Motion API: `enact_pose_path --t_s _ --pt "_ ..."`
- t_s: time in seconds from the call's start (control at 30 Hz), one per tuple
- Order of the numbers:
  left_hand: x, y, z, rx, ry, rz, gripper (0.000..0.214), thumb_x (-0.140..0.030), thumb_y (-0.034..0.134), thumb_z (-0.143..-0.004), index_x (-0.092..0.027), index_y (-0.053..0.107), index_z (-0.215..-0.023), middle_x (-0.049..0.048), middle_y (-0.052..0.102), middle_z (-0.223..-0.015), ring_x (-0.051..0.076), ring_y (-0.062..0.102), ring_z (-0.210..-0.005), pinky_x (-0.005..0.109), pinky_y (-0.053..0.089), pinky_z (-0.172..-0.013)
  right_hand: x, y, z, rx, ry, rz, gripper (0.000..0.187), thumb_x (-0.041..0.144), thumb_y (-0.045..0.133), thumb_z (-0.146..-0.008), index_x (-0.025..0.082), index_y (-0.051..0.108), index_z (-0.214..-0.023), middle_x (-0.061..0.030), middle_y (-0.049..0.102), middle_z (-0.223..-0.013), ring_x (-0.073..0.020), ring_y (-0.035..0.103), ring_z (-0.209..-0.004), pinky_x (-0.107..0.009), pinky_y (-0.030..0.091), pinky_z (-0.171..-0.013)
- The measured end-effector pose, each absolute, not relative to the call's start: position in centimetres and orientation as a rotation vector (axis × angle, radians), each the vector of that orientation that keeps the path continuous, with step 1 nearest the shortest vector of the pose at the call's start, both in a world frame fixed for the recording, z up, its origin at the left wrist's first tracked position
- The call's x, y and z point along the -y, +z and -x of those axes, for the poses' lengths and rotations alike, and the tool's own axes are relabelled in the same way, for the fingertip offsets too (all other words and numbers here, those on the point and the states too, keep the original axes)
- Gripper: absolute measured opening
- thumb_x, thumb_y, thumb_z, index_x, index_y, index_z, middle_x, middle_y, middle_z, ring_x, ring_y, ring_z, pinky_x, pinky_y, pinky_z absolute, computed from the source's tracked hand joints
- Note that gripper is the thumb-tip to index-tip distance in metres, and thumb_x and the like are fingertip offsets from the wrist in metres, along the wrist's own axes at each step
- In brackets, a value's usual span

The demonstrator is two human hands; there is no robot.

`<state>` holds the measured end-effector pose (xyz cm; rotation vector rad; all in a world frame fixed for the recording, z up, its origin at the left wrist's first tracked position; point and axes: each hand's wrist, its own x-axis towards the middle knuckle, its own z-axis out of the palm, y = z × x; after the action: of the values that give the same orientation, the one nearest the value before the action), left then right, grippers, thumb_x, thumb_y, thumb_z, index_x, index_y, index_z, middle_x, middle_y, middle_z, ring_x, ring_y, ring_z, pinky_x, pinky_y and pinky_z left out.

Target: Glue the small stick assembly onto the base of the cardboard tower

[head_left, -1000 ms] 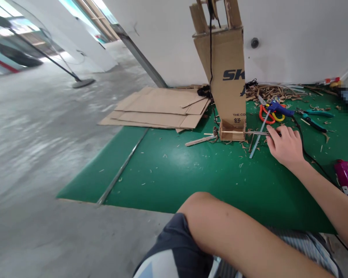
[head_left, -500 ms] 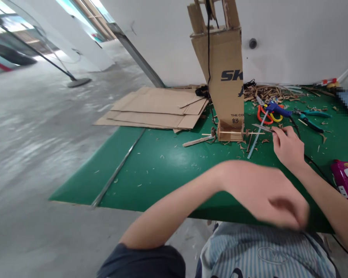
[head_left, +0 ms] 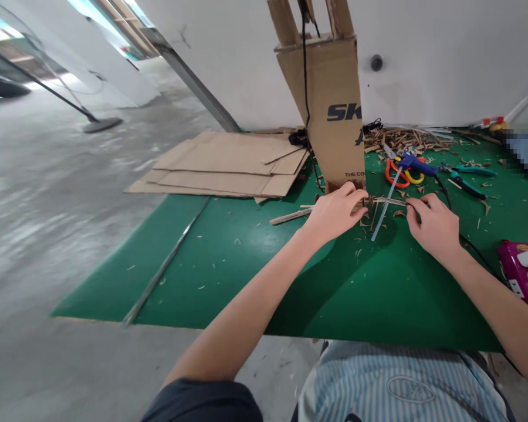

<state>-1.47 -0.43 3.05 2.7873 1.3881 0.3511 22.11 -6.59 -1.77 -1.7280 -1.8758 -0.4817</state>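
Note:
A tall cardboard structure (head_left: 330, 111) with printed lettering stands on the green table. My left hand (head_left: 334, 214) is closed around its low base, thumb at the near right side and fingers over the top, hiding most of the base. In my right hand (head_left: 434, 225) is a slim metallic tool with a thin blade-like end (head_left: 393, 201); its exact kind is unclear. The tool's tip points left, close to the thin wooden stick that juts from the base's right side. I cannot tell whether the two touch. A clear glue stick (head_left: 381, 221) lies slanted just below the tool.
Behind my right hand lie a blue glue gun (head_left: 416, 164), orange-and-yellow-handled scissors (head_left: 396, 176) and teal pliers (head_left: 469, 184). Flat cardboard sheets (head_left: 220, 158) are stacked at left. Cardboard scraps (head_left: 405, 140) line the wall. A magenta device (head_left: 517, 269) sits far right.
My left hand has swung up from near my body to the structure's base and closed on it. My right hand has brought the metallic tool slightly lower, nearer the stick.

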Motion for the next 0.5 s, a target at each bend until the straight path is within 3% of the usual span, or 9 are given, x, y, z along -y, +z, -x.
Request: enact_pose_path --t_s 0.23,0.5 --pt "0.22 3.63 1.05 -1.347 0.218 -2.832 0.024 -0.027 0.049 -0.1 -0.022 0.065 -0.116 0.006 0.061 -0.107 0.018 0.065 -0.079 0.029 0.043 -0.058 6.46 -1.9 -22.09 1.9 -0.475 1.716 0.034 0.032 0.042 -0.1 0.022 0.074 -0.107 -0.0071 0.067 -0.097 -0.0163 0.061 -0.081 -0.029 0.033 -0.058" --pt "-0.51 2.88 1.32 -1.163 0.455 -2.613 0.021 -0.019 0.052 -0.095 -0.017 0.068 -0.108 0.007 0.064 -0.099 0.016 0.063 -0.079 0.03 0.048 -0.071 6.45 -1.93 -22.15 1.929 -0.504 1.672 0.032 0.03 0.044 -0.099 0.023 0.075 -0.106 -0.0064 0.068 -0.096 -0.0158 0.061 -0.079 -0.029 0.034 -0.057"
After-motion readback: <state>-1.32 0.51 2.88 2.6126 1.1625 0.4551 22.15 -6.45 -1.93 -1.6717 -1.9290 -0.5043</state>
